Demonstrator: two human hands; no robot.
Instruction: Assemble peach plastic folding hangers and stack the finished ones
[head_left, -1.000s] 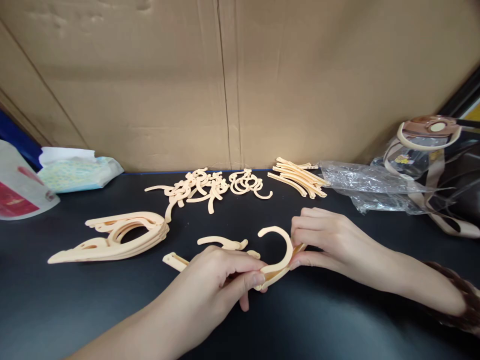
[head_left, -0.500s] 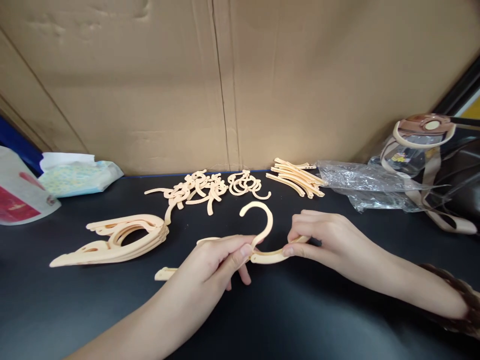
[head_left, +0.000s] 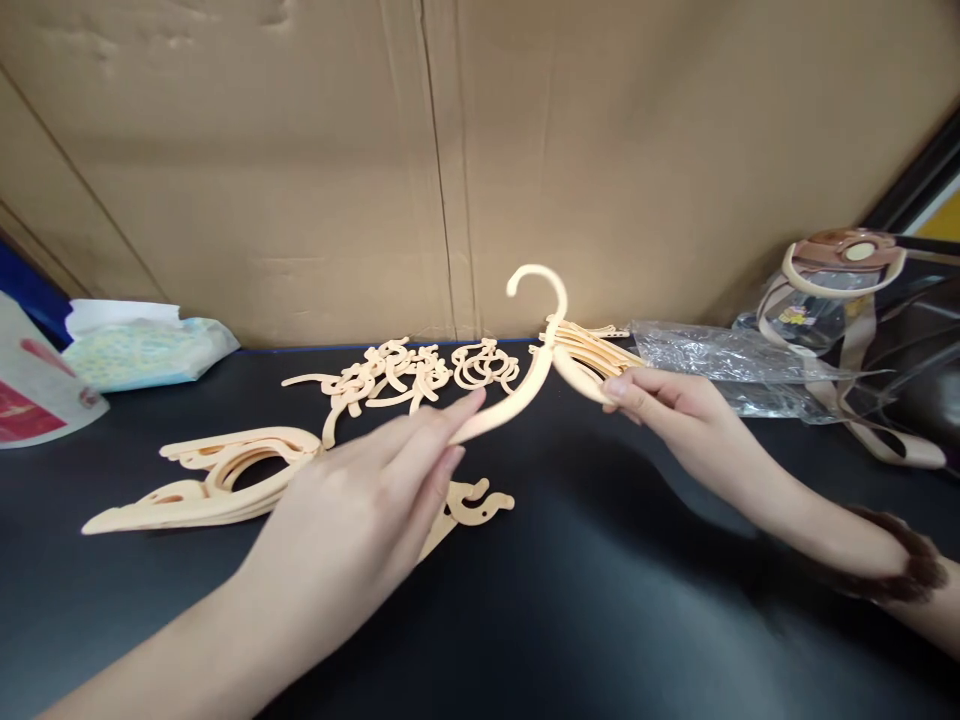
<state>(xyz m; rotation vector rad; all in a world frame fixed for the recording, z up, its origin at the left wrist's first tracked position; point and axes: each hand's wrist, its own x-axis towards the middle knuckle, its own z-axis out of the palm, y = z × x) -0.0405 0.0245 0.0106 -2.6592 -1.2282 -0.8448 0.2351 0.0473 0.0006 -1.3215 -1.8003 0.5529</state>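
Between my two hands, a cream plastic hanger (head_left: 517, 393) is held up above the black table, its hook at the top and an arm sloping to each side. My left hand (head_left: 360, 490) pinches the end of the left arm. The end of the right arm is gripped by the thumb and fingers of my right hand (head_left: 664, 400). Below my left hand lie loose cream hanger pieces (head_left: 480, 505), partly hidden by it. To the left rests a stack of folded cream hangers (head_left: 195, 500), its right end covered by my left hand.
Behind are a heap of cream hook pieces (head_left: 405, 372) and a bundle of cream strips (head_left: 600, 350). Clear plastic bags (head_left: 697, 360) and a strapped bottle (head_left: 817, 280) stand right. A tissue pack (head_left: 150, 350) and a white-red container (head_left: 37, 400) sit left. Cardboard (head_left: 315, 180) walls the back.
The hanger has been raised away from me and its arms are spread apart. My right hand has moved up with it, while my left hand has shifted outward to the end of the left arm.
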